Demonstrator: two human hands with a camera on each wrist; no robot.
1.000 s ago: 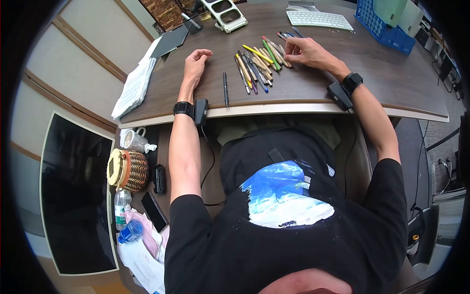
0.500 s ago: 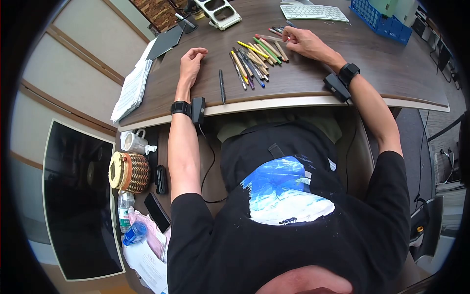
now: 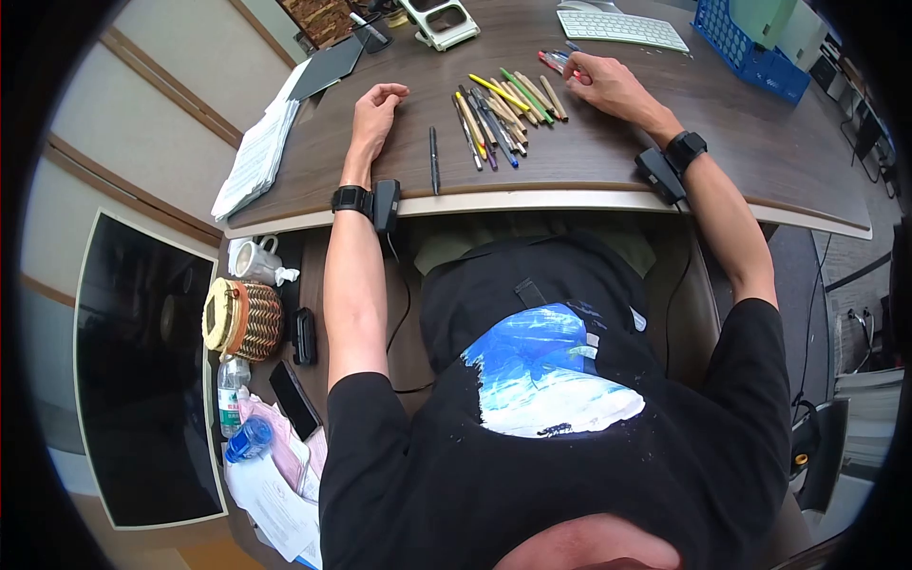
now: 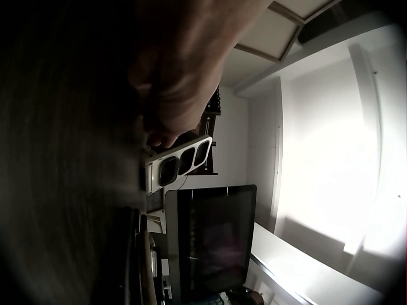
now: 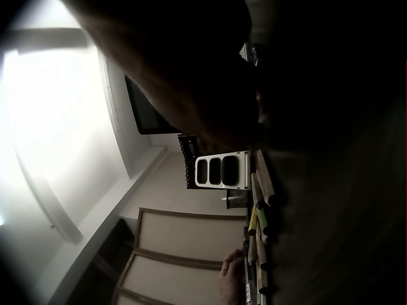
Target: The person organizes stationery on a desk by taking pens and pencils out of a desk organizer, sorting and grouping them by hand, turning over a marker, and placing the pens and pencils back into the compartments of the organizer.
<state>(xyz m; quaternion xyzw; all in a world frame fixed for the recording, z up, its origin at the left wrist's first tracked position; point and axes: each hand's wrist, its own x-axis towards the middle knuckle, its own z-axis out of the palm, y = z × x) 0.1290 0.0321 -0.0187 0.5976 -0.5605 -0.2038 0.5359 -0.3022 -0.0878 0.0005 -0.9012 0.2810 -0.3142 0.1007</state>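
- Head view, and it's two hands above one desk (image 3: 760, 157): the left hand (image 3: 376, 116) sits slack, grip relaxed with fingers loosely curled.
- Across goes the eye to one right hand (image 3: 613, 85), fingers bent beside a small group of pens (image 3: 549, 63); whether its grip pinches one, I cannot tell.
- Between the hands, one pile of pens and pencils (image 3: 499, 116), too overlapped to count; one dark pen (image 3: 434, 161) lies apart.
- Left wrist: one hand, one three-opening white stand (image 4: 153, 175), one monitor (image 4: 219, 241).
- Right wrist: two hands, the nearer in shadow.
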